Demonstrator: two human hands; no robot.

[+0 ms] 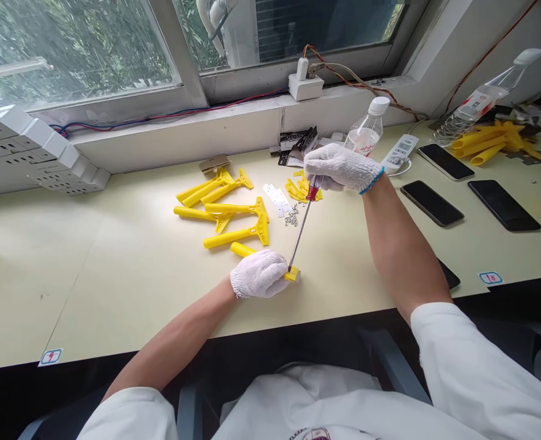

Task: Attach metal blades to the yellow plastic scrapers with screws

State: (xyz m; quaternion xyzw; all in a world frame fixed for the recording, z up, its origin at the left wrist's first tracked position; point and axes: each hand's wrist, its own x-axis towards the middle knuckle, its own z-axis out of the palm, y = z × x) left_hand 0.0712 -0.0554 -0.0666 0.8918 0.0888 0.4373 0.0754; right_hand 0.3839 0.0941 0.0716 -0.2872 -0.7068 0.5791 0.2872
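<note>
My left hand point(260, 274), in a white knit glove, is closed around a yellow scraper point(242, 249) near the table's front. The scraper's handle sticks out behind the glove and its head end shows past my fingers. Higher up, my gloved right hand point(341, 168) grips a screwdriver point(301, 232) by its red and clear handle. Its shaft slants down, and the tip meets the scraper's head beside my left fingers. Any screw under the tip is hidden. Beyond lie several yellow scrapers point(236, 235), white blades point(277, 200), small screws point(291, 216) and small yellow pieces point(299, 186).
Several phones point(432, 203) lie at the right, near a power strip point(401, 153) and a water bottle point(365, 129). More yellow scraper handles point(485, 142) sit at the far right. White boxes point(36, 153) are stacked at the left, by the window ledge.
</note>
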